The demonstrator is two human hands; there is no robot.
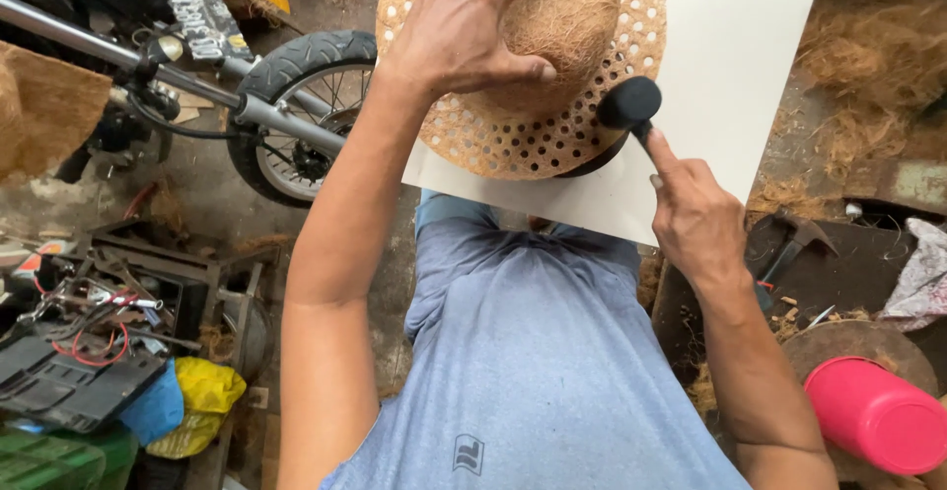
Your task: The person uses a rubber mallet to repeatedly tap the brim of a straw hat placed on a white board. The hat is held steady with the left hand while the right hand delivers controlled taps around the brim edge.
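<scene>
A white flat rectangular board (730, 66) lies across the person's lap and carries a round woven hat of brown coconut fibre (552, 66) with a perforated brim, near the board's near-left corner, its brim reaching past the left edge. The left hand (464, 26) lies spread over the crown, fingers apart and pressing down, seemingly to keep the hat from shifting. The right hand (695, 214), by the board's near edge, has its fingers closed around the handle of a black rubber-headed mallet (628, 105), index finger laid along it as if to steady it; the head rests on the brim's right edge.
</scene>
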